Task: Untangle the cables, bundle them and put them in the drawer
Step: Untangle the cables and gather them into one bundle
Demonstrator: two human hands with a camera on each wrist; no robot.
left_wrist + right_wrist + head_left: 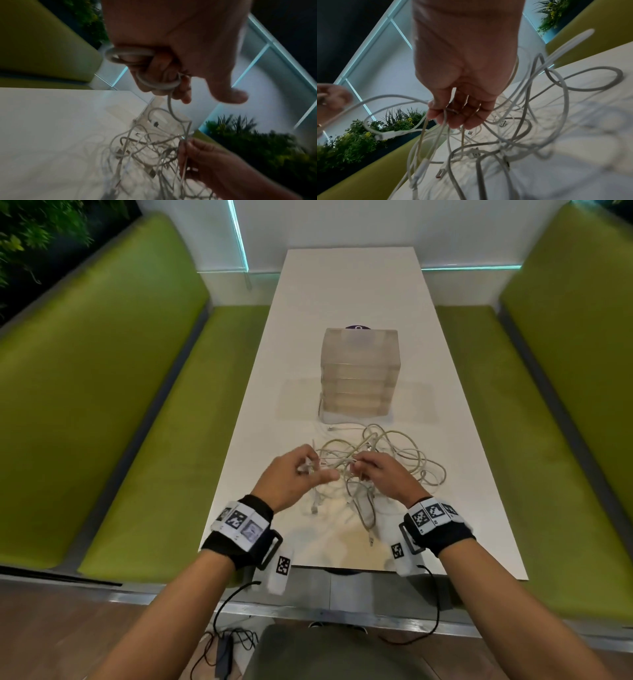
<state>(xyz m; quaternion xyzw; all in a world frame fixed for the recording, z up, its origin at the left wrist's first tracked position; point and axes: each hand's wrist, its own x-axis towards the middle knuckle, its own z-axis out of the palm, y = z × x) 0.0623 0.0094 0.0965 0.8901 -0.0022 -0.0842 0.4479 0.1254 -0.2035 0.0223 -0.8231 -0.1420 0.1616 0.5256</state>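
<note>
A tangle of white cables [380,460] lies on the white table [342,302] in front of a translucent drawer unit [359,371] whose drawers look closed. My left hand [301,470] is raised above the table and holds a small coil of one cable [137,67] wound round its curled fingers. The right hand [376,470] pinches several strands [447,121] of the tangle and lifts them; loops and USB plugs [439,174] hang below it. A strand runs between both hands.
Green padded benches [113,412] run along both sides of the table. A dark round object [358,327] sits behind the drawer unit. A flat clear sheet [298,402] lies under the unit. Plants [359,142] line the wall beyond the left bench.
</note>
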